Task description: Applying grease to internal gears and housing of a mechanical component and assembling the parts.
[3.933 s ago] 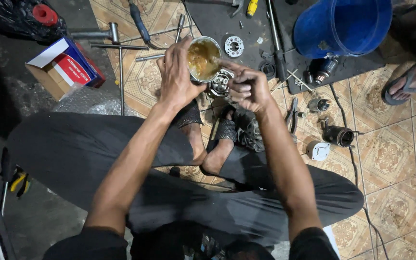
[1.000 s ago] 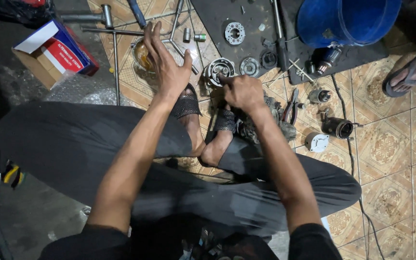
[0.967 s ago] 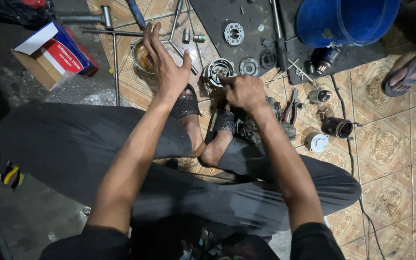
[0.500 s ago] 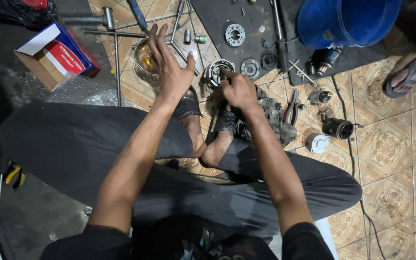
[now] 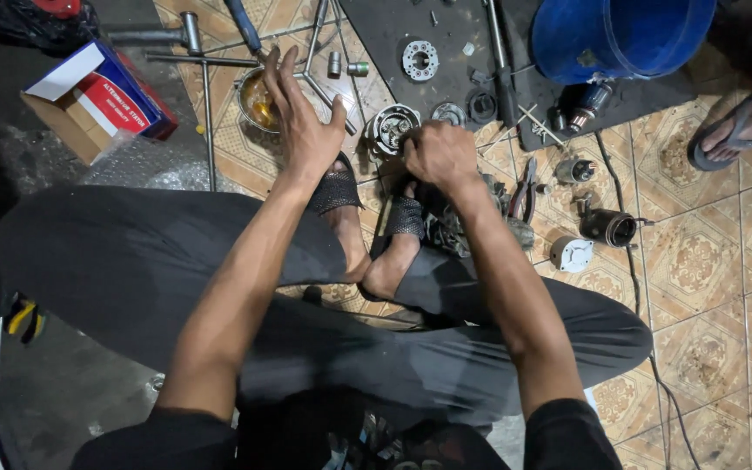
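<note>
Left hand [image 5: 302, 122] is spread wide, fingers reaching over a round tin of amber grease [image 5: 257, 97] on the tiled floor [image 5: 698, 261] toward its far edge, just right of a red and blue cardboard box [image 5: 97, 100]. Right hand [image 5: 439, 155] is curled shut against a round metal housing [image 5: 393, 129], fingertips touching it. Farther right stands a blue bucket [image 5: 620, 35]

The person wears loose dark grey trousers [image 5: 132, 270] and a black short-sleeved top [image 5: 567, 435] whose sleeve ends lie at five and seven o'clock. Both forearms are bare. Each foot carries a black woven-strap sandal [image 5: 334, 187], the straps showing a mesh-like texture, toward twelve o'clock.
</note>
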